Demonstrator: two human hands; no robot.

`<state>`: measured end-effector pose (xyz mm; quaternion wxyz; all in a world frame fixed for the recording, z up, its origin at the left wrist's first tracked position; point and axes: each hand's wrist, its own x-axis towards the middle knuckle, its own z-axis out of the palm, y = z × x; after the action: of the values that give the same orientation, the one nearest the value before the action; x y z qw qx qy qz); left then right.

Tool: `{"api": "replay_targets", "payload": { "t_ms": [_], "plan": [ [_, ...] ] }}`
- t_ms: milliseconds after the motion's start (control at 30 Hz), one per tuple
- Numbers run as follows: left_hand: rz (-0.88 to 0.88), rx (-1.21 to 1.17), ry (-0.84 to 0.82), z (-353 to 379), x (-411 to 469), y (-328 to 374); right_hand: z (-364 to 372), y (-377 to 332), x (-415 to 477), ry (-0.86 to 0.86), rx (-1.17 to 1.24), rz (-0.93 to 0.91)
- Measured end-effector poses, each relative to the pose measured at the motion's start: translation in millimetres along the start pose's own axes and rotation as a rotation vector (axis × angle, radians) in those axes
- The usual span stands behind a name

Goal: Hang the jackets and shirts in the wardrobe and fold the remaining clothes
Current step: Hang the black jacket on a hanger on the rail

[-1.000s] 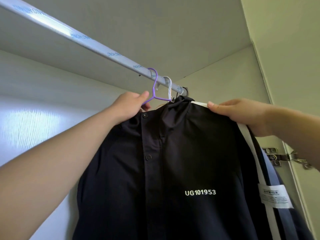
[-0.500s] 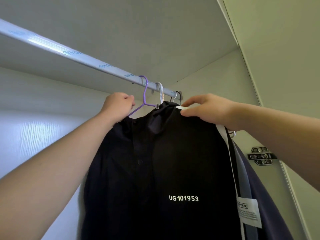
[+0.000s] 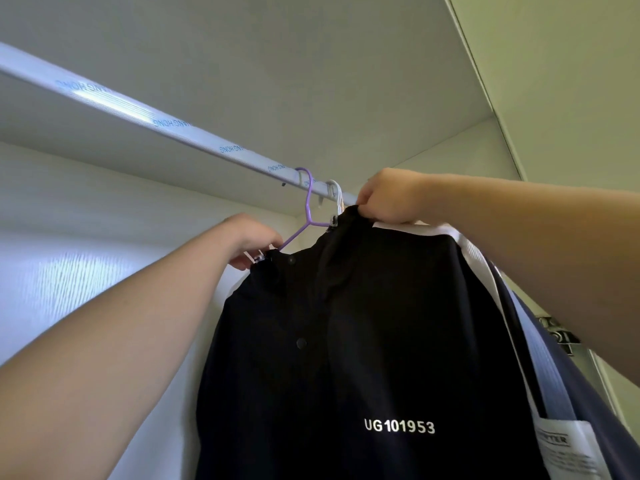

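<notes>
Hanging under the rail [image 3: 138, 109] by the purple hanger [image 3: 307, 209], hook already over the rail, the black jacket [image 3: 363, 323] needs its shoulders squared: the left hand [image 3: 249, 237], fingers curled pinching fabric at the hanger's arm, and the right hand [image 3: 391, 195], pinching the collar top, should, I judge, tug evenly, then release gently. Further along the rail hang a white hanger [image 3: 336, 199] and a navy striped garment [image 3: 568, 393]; above the rail sits the wardrobe's pale top panel [image 3: 311, 64].

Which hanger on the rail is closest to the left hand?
The purple hanger, hooked leftmost on the rail; its arm slopes down to the left hand. The white hanger beside it sits nearer the right hand.
</notes>
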<state>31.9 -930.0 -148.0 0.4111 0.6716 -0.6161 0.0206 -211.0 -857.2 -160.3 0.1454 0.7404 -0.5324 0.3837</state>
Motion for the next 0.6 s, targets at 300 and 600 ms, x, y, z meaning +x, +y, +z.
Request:
{"api": "replay_targets", "payload": {
  "t_ms": [300, 600],
  "plan": [
    [-0.094, 0.153, -0.053, 3.3, 10.8, 15.3, 12.4, 11.6, 10.8, 0.015, 0.313, -0.031],
    [0.153, 0.068, 0.066, 0.5, 12.2, 26.6, 22.3, 10.3, 10.1, -0.047, 0.306, 0.122]
  ]
}}
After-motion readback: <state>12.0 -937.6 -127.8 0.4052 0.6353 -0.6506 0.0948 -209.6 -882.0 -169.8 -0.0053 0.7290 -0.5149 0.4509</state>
